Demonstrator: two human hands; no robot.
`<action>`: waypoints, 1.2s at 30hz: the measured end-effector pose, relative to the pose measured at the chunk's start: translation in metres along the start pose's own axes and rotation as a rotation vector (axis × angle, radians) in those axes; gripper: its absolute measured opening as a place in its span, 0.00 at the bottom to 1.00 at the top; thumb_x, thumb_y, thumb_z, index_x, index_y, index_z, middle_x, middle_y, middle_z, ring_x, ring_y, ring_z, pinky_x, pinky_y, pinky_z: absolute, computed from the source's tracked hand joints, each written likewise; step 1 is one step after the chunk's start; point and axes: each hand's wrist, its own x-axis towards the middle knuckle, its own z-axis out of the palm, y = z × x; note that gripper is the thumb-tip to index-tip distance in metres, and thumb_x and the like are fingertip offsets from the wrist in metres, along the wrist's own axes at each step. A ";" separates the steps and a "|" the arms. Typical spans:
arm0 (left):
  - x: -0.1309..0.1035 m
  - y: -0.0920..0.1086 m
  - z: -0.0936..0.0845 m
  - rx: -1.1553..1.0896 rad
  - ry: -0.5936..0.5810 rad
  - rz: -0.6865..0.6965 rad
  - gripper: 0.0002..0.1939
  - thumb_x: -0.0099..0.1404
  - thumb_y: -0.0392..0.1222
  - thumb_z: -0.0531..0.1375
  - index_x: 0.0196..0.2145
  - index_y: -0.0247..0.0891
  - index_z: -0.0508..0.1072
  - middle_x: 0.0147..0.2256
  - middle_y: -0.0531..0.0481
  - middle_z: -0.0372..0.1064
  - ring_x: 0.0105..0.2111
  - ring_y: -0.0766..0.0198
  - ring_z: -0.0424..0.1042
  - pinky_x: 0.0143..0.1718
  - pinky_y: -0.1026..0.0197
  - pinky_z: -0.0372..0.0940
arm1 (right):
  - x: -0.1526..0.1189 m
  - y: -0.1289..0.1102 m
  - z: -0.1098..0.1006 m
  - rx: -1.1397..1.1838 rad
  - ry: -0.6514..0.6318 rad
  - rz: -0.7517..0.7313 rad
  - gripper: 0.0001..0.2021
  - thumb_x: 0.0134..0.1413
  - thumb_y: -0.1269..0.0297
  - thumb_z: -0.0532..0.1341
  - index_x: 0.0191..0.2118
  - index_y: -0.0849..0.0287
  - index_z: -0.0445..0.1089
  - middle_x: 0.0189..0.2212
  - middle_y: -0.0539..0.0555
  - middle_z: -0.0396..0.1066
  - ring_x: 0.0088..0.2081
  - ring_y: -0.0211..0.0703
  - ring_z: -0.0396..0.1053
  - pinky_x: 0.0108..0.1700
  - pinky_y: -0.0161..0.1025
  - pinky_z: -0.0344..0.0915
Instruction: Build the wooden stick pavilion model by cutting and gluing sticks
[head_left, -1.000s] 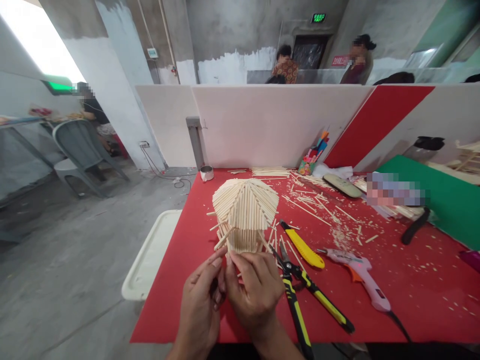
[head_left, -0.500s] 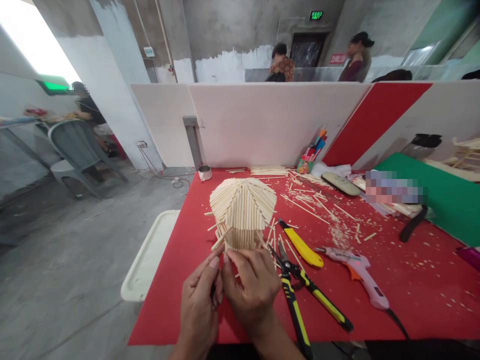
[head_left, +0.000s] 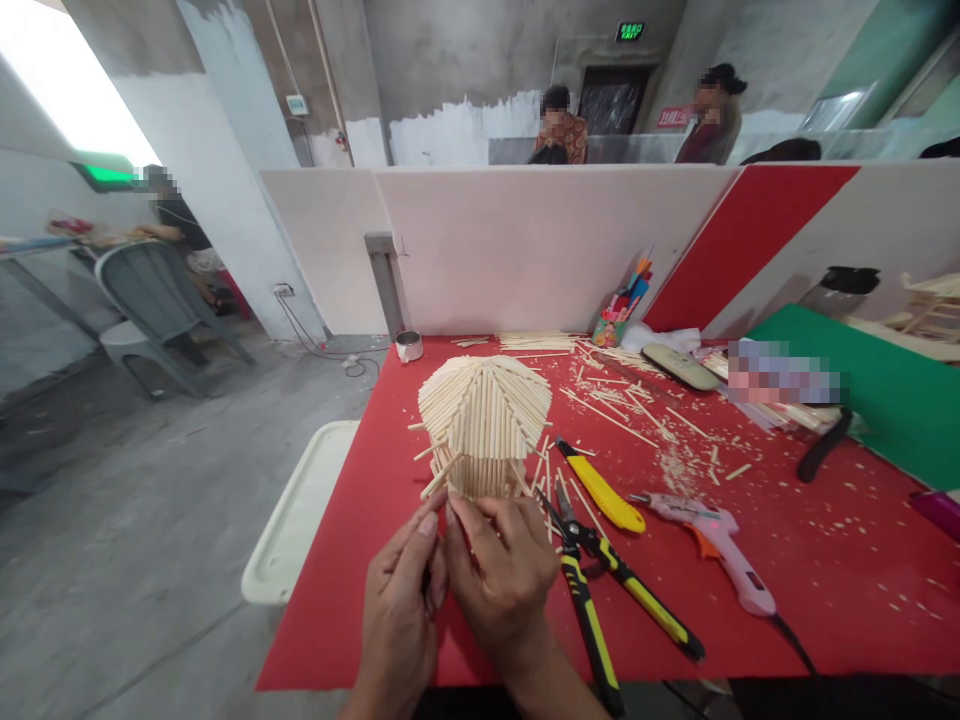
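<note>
A small house-like model of pale wooden sticks [head_left: 486,410], with a sloping roof and sticks jutting from its sides, stands on the red table [head_left: 330,600]. Just in front of its base, my left hand [head_left: 405,580] is closed with thumb and forefinger pinched together. Beside it, my right hand [head_left: 499,565] is closed too, its fingertips against the near lower edge of the model. Whatever lies between the fingertips of either hand is too small or hidden to make out. Black and yellow cutters [head_left: 592,560] lie right of my right hand.
A yellow knife [head_left: 604,488] and a pink glue gun [head_left: 712,535] with a cable lie to the right. Behind are loose sticks [head_left: 540,341], a pen cup [head_left: 609,328] and a tape roll [head_left: 409,346]. A white stool [head_left: 300,510] stands left; people are beyond the partition.
</note>
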 end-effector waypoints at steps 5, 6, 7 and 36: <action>-0.001 0.002 0.003 0.014 0.003 0.010 0.21 0.56 0.48 0.65 0.44 0.32 0.78 0.12 0.60 0.53 0.14 0.75 0.48 0.16 0.69 0.46 | -0.002 0.002 0.001 0.019 0.000 -0.019 0.12 0.53 0.74 0.62 0.44 0.59 0.73 0.29 0.54 0.71 0.32 0.41 0.65 0.37 0.41 0.65; -0.001 0.002 0.004 0.018 0.002 0.011 0.21 0.57 0.48 0.65 0.45 0.32 0.78 0.12 0.60 0.53 0.15 0.75 0.48 0.16 0.69 0.46 | -0.002 0.002 0.001 0.021 -0.006 -0.018 0.12 0.53 0.74 0.62 0.44 0.59 0.73 0.29 0.54 0.71 0.32 0.41 0.64 0.36 0.40 0.65; -0.001 0.002 0.004 0.021 0.003 0.011 0.22 0.57 0.48 0.65 0.46 0.31 0.78 0.12 0.60 0.53 0.15 0.75 0.48 0.16 0.69 0.46 | -0.003 0.003 0.000 0.022 -0.013 -0.017 0.12 0.53 0.74 0.62 0.44 0.59 0.73 0.30 0.54 0.71 0.32 0.41 0.64 0.36 0.40 0.65; -0.001 0.003 0.004 0.007 0.024 0.005 0.19 0.57 0.50 0.64 0.42 0.36 0.80 0.13 0.60 0.52 0.15 0.74 0.48 0.15 0.69 0.46 | 0.000 0.002 -0.004 0.016 -0.077 -0.018 0.13 0.55 0.70 0.57 0.45 0.61 0.73 0.31 0.56 0.70 0.33 0.43 0.65 0.35 0.42 0.65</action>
